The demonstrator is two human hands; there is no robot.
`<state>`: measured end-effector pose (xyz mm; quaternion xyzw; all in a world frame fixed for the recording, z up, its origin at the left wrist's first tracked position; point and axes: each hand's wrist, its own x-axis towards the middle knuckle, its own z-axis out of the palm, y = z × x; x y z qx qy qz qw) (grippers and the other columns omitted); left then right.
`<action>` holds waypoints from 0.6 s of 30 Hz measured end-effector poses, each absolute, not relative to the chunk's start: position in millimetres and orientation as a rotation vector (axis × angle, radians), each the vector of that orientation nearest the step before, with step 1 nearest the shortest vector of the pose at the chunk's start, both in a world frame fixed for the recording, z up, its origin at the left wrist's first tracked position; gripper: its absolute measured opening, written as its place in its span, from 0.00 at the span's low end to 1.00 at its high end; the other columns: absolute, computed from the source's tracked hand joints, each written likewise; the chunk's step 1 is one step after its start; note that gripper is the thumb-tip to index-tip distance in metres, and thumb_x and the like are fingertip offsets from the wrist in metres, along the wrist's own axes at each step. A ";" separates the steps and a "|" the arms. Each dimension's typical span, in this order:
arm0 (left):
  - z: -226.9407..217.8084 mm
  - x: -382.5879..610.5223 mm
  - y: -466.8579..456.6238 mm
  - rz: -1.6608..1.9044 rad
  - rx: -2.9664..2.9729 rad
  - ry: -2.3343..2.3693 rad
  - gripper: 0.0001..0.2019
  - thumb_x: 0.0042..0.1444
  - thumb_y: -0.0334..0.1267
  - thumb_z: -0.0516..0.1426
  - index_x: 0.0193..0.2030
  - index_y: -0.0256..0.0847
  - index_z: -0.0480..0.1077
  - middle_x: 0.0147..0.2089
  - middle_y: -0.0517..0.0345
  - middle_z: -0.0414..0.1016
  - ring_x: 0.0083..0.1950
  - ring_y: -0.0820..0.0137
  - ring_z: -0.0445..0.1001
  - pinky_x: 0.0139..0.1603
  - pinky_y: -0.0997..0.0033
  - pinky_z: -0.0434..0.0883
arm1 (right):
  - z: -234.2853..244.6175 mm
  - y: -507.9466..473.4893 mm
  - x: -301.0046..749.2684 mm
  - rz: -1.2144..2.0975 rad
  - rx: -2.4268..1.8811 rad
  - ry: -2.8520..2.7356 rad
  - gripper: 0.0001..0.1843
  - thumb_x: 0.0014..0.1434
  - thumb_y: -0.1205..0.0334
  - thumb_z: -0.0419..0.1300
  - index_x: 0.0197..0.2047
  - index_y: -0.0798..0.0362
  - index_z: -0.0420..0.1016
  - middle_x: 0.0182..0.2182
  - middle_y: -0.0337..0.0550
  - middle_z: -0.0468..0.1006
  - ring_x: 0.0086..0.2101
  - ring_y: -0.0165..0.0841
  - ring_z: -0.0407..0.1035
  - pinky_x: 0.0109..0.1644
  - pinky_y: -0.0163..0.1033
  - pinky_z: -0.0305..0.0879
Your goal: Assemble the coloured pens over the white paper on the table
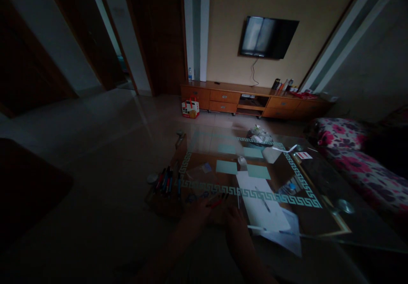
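Note:
The room is very dark. My left hand (pixel 198 211) reaches over the near edge of a glass coffee table (pixel 318 182), and its fingers seem closed around a red pen (pixel 219 200). My right hand (pixel 237 228) lies just to its right, beside white sheets of paper (pixel 264 209); its fingers are too dim to read. A dark pen (pixel 264 201) rests on the paper. Several coloured pens (pixel 165 181) lie in a bunch at the table's left end.
Pale green cards (pixel 227 167) and a crumpled bag (pixel 259 135) lie further back on the table. A floral sofa (pixel 357 156) stands at the right. Beyond are a wooden TV cabinet (pixel 248 99), a wall TV (pixel 267 37) and a red-and-white bag (pixel 190 107).

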<state>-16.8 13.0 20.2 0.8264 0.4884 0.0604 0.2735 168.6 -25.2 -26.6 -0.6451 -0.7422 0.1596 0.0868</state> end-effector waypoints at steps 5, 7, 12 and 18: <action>28.3 -16.2 15.0 0.234 2.041 1.283 0.18 0.57 0.28 0.49 0.47 0.41 0.77 0.50 0.50 0.75 0.54 0.63 0.70 0.55 0.66 0.66 | -24.5 -21.0 172.7 0.532 -1.834 -2.175 0.20 0.56 0.78 0.49 0.44 0.55 0.78 0.45 0.52 0.73 0.45 0.38 0.66 0.50 0.38 0.61; 29.9 -16.5 14.7 0.258 2.011 1.271 0.19 0.56 0.28 0.49 0.48 0.41 0.77 0.50 0.50 0.75 0.54 0.63 0.70 0.55 0.67 0.66 | -25.7 -19.5 174.0 0.548 -1.823 -2.178 0.19 0.56 0.78 0.50 0.43 0.55 0.78 0.45 0.52 0.73 0.46 0.38 0.66 0.51 0.38 0.61; 29.0 -18.1 13.9 0.215 2.082 1.263 0.20 0.54 0.27 0.49 0.48 0.41 0.76 0.53 0.48 0.73 0.56 0.60 0.70 0.55 0.64 0.67 | -27.3 -18.3 175.9 0.590 -1.844 -2.156 0.20 0.56 0.79 0.50 0.43 0.55 0.78 0.46 0.52 0.74 0.46 0.37 0.67 0.51 0.37 0.62; 18.5 -20.6 14.2 0.197 2.194 1.318 0.21 0.56 0.24 0.47 0.49 0.42 0.75 0.53 0.48 0.72 0.56 0.61 0.71 0.56 0.62 0.67 | -15.1 -21.6 173.2 0.545 -1.855 -2.119 0.21 0.57 0.80 0.48 0.44 0.53 0.77 0.45 0.49 0.74 0.42 0.35 0.69 0.46 0.35 0.63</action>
